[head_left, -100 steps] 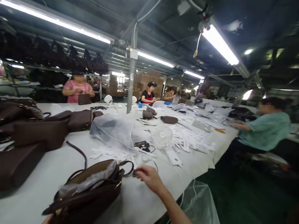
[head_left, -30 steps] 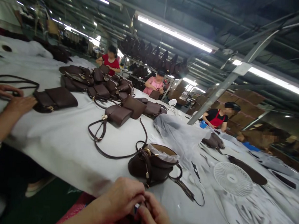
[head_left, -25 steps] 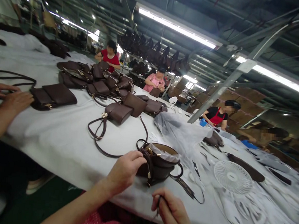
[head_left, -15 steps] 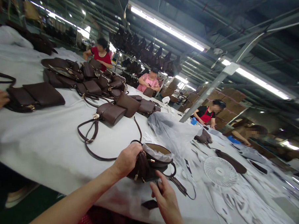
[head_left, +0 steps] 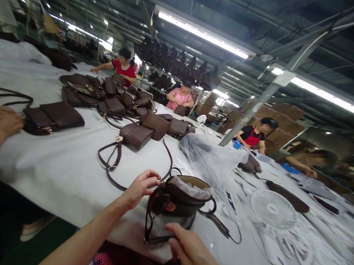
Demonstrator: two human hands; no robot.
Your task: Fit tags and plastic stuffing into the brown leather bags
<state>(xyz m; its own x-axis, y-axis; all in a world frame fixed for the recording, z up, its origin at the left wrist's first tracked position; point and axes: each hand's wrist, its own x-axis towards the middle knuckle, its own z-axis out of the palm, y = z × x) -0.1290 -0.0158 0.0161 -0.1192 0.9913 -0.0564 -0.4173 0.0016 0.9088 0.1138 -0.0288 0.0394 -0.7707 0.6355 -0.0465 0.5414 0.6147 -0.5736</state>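
Note:
A dark brown handbag (head_left: 182,199) stands upright in front of me, its mouth showing a tan lining and white stuffing (head_left: 192,186). My left hand (head_left: 142,187) is at the bag's upper left side, fingers apart, the tips touching or just beside it. Below the bag's front is my right hand (head_left: 189,246), thumb and forefinger stretched out with nothing visible between them; its other fingers are partly hidden. A round ornament (head_left: 170,207) hangs on the front, and a thin strap (head_left: 147,225) loops down toward the table. To the right lies a dark hang tag (head_left: 220,225).
More brown bags (head_left: 108,94) are heaped at the back left. Clear plastic (head_left: 205,153) lies behind my bag, and a white fan (head_left: 273,209) stands to its right among white strips. Another person's hand (head_left: 4,125) touches a bag at far left. Co-workers stand across the table.
My left hand has loosened from the gathered straps and moved left. The ornament and front strap now hang in view. My right hand has dropped slightly lower.

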